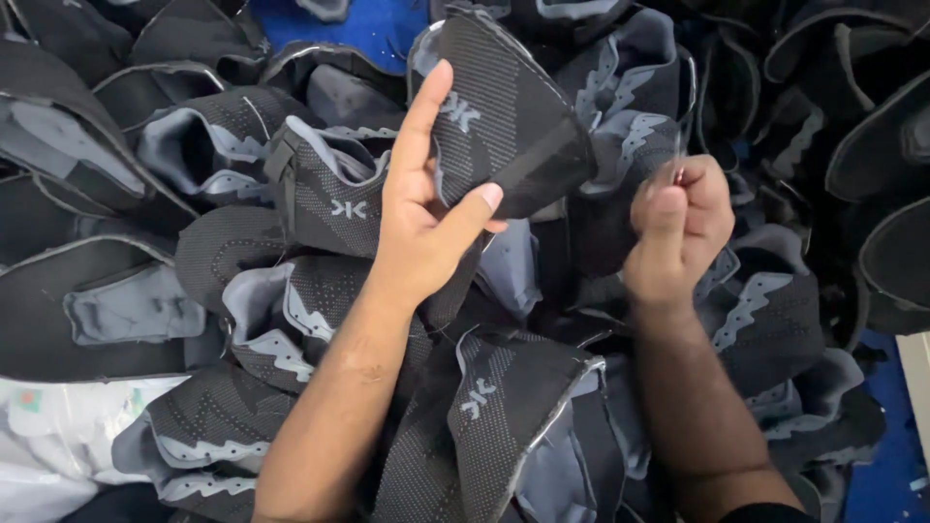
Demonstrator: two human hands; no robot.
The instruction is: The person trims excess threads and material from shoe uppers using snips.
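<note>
Left hand point(426, 218) gripped the black knit shoe upper point(504, 121) held above the pile of uppers point(291, 291), fingers point(421, 111) flat on its side; right hand point(678, 228) clenched at its lower edge; looked light, floppy, best pinched at the stiffer rim

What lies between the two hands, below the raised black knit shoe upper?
In the head view, grey-lined shoe uppers from the pile fill the gap between left hand and right hand.

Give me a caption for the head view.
Left hand holds a black knit shoe upper above a pile.
</note>
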